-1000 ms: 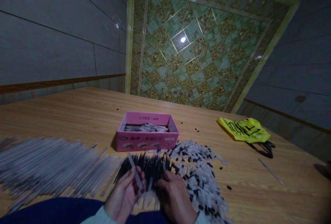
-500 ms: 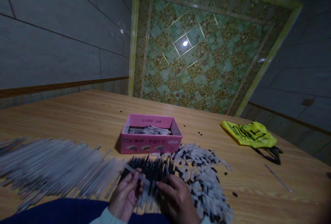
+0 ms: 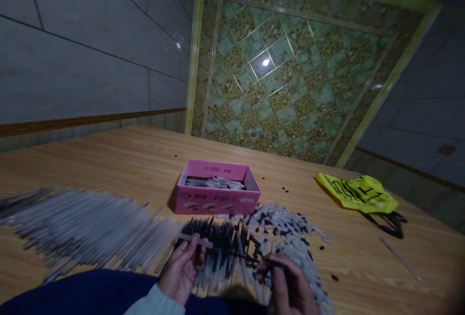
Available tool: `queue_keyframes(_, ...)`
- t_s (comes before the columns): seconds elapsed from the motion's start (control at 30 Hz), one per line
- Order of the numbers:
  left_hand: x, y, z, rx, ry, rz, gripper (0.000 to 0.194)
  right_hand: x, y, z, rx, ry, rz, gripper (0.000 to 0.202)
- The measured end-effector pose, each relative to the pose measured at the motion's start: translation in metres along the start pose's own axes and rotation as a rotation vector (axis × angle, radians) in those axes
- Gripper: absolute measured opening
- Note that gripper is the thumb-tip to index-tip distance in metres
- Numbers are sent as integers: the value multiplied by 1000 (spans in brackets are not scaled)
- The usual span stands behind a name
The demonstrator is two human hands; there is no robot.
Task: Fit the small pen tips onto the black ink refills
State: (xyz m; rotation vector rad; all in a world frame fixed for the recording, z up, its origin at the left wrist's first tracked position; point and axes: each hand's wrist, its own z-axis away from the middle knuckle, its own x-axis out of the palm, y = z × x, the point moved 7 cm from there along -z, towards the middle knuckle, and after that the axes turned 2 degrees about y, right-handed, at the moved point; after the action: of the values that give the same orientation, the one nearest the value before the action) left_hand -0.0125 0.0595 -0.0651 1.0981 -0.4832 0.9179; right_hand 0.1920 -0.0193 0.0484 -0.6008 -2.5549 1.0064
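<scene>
My left hand pinches a short translucent plastic tube between thumb and fingers, above a bunch of black-tipped pen parts. To its right my right hand is closed, its fingertips around a slim dark piece that points left; its exact kind is hard to make out. Under and beyond the right hand spreads a heap of small white and black caps. Many long clear tubes lie side by side left of my left hand.
A pink cardboard box holding pale sticks stands behind the pen parts. Farther right are a yellow bag with black handles and a lone thin stick. Small black bits dot the wooden table.
My right hand has moved right, away from the left hand and the black-tipped parts, with a dark piece at its fingertips. My left hand keeps the tube, now tilted less.
</scene>
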Motion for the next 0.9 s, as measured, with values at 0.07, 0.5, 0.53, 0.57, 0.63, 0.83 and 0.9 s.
queue_keyframes(0.07, 0, -2, 0, -11, -3, 2, 18, 2, 2, 0, 13, 2, -1, 14)
queue_keyframes(0.5, 17, -15, 15, -87, -178, -100, 26, 28, 10, -3, 40, -349, 75, 12)
queue_keyframes(0.53, 19, -16, 17, -99, -204, -96, 27, 36, 10, -3, 33, -455, 86, 14)
queue_keyframes(0.57, 19, -17, 18, -112, -210, -89, 27, 41, 11, -3, 35, -540, 109, 16)
queue_keyframes(0.63, 16, -17, 18, -130, -165, -69, 27, 43, 20, -7, 61, -614, 213, 19)
queue_keyframes(0.83, 8, -9, 14, -103, -31, -27, 23, 16, 59, -19, 68, -661, 946, 10)
queue_keyframes(0.9, 8, -8, 14, -96, -15, -31, 22, 11, 68, -16, 50, -707, 1085, 10)
